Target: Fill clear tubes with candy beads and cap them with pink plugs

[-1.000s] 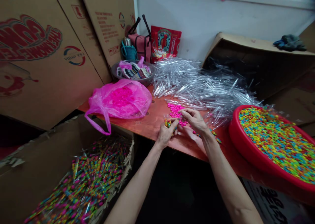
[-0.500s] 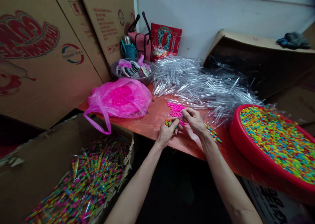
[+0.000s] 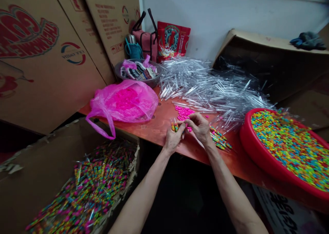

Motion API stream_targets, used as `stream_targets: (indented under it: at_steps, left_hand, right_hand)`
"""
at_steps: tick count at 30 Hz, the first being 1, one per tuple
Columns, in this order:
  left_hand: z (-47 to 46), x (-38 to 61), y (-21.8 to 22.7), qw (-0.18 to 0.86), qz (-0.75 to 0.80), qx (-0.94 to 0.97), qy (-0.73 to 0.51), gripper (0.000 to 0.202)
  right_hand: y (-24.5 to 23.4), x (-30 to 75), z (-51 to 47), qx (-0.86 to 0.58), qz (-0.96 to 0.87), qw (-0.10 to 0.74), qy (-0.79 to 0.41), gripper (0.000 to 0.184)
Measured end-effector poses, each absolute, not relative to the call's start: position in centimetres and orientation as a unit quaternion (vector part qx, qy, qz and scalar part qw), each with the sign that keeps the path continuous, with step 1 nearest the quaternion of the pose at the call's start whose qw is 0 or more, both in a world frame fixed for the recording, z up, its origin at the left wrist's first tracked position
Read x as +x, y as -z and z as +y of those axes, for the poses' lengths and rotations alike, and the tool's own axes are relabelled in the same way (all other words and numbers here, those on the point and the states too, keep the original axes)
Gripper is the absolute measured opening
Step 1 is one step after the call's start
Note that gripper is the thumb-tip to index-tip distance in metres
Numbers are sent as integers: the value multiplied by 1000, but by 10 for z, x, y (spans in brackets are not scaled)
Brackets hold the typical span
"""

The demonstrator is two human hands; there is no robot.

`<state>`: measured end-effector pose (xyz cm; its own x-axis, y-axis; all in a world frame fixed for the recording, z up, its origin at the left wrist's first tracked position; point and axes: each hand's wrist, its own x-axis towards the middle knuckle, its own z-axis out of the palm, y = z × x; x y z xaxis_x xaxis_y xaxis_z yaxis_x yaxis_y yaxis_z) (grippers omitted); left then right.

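My left hand (image 3: 173,138) is closed round a clear tube filled with coloured candy (image 3: 175,126), held just above the red-brown table (image 3: 159,124). My right hand (image 3: 199,126) meets it from the right, fingers pinched at the tube's end on something small that I cannot make out. Right behind the hands lies a small heap of pink caps (image 3: 183,112). A few filled tubes (image 3: 219,139) lie on the table to the right of my right wrist.
A pile of empty clear tubes (image 3: 210,86) covers the back of the table. A red basin of coloured candy (image 3: 288,148) stands at the right, a pink plastic bag (image 3: 123,102) at the left. A cardboard box of filled tubes (image 3: 84,189) sits low left.
My right hand has drawn in from the pink caps to the tube in my left hand. The view has shifted slightly; more of the filled tubes by my right wrist show.
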<state>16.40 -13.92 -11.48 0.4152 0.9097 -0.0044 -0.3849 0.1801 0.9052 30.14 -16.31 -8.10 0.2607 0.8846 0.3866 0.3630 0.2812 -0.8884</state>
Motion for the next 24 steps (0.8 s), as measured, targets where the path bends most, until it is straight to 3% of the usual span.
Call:
stream_targets:
  at_steps: [6, 13, 24]
  left_hand:
    - [-140, 163, 112, 696, 307, 465, -454, 50]
    - [-142, 164, 109, 719, 309, 431, -449, 51]
    - [-139, 159, 109, 718, 253, 498, -416, 54]
  right_hand:
    - [82, 293, -167, -593, -573, 545, -150, 23]
    - [73, 325, -177, -593, -530, 562, -229, 27]
    - [90, 436, -150, -741, -625, 246, -8, 13]
